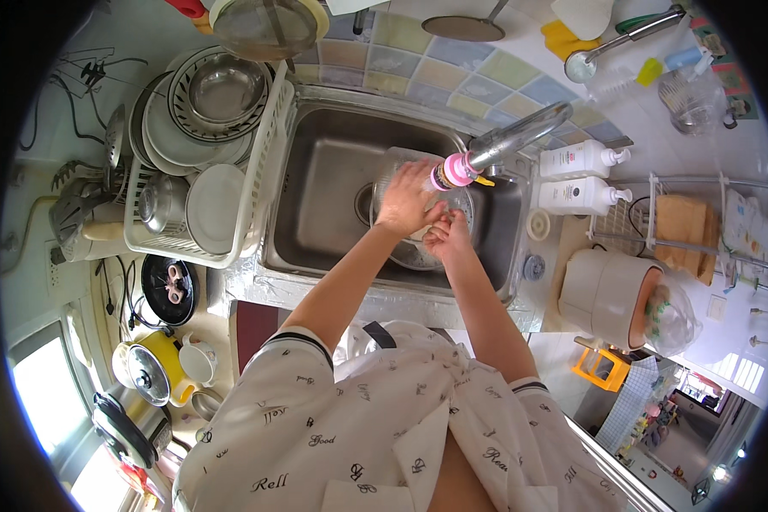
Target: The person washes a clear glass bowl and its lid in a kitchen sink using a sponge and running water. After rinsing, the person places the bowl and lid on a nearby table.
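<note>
My left hand [408,200] is over a round, see-through bowl or basin [390,165] in the stainless steel sink [323,160]. Its back faces up and its fingers stretch toward the pink nozzle [451,171] of the metal faucet [518,136]. Close beside it, my right hand [449,235] has its fingers curled, near the left thumb. Whether anything small sits in the right fingers is hidden. Both hands cover much of the bowl, and something pale shows beneath them. The sink drain [363,203] is partly visible left of the bowl.
A white dish rack [246,221] with stacked plates [214,208] and metal bowls [227,93] borders the sink's left side. Two white pump bottles [573,196] lie toward the right of the faucet. A yellow pot [176,365] and black pan [182,307] are at lower left.
</note>
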Demonstrator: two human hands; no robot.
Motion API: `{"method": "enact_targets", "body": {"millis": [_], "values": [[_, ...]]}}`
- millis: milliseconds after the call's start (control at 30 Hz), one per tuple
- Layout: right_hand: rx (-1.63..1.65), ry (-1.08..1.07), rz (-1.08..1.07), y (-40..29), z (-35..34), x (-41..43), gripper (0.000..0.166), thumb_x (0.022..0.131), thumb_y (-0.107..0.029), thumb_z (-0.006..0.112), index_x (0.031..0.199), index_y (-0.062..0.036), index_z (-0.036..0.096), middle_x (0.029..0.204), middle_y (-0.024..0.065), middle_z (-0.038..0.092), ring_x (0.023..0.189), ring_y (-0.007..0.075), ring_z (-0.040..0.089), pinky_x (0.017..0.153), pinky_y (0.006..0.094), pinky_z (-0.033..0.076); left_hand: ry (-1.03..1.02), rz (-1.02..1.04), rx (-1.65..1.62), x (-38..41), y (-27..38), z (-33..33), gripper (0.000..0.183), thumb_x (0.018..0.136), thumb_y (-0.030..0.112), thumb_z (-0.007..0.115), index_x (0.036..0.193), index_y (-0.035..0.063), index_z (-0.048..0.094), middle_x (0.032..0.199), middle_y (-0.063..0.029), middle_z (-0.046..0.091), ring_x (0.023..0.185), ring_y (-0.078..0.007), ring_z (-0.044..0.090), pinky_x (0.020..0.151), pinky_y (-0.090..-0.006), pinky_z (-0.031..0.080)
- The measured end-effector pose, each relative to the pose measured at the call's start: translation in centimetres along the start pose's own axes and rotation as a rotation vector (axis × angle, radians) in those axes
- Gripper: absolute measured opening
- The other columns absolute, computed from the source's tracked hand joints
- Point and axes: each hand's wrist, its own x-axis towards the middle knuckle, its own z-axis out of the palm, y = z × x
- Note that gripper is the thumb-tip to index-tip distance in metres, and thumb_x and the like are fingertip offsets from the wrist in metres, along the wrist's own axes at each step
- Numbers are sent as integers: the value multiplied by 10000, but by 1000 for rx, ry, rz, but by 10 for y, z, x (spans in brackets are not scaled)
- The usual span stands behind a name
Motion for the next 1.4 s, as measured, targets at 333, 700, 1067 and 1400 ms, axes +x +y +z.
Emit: {"method": "enact_targets", "body": {"millis": [333, 700, 1067, 1400], "values": [[255, -338, 277, 6, -63, -4, 327, 818, -254, 434, 516, -145, 372, 384, -55, 201, 318, 74, 177, 385, 222, 192, 23, -1162, -1653, -4, -49, 27, 377, 940, 339, 414, 1198, 112, 570, 1138, -68, 605, 1040, -229, 574, 901, -285, 422], [290, -364, 361, 4, -105, 2, 310, 821, -221, 419, 524, -144, 376, 395, -46, 212, 337, 81, 162, 390, 222, 205, -151, -193, -636, 9, -18, 38, 476, 889, 429, 434, 1231, 114, 534, 1236, -106, 547, 1105, -241, 532, 959, -302, 386], [-304, -373, 165, -25, -74, 12, 345, 785, -281, 491, 493, -159, 354, 385, -57, 210, 331, 83, 161, 391, 251, 180, -1130, -1142, -1772, -34, -115, 35, 529, 881, 511, 357, 1125, 83, 549, 996, -111, 631, 813, -291, 621, 557, -413, 491], [-494, -172, -158, -65, -56, 10, 408, 814, -352, 486, 488, -162, 332, 398, -42, 269, 323, 97, 193, 385, 261, 191, -1053, -725, -952, 30, -90, 1, 526, 901, 492, 332, 1265, 145, 489, 1150, -81, 598, 1044, -244, 564, 768, -443, 482]]}}
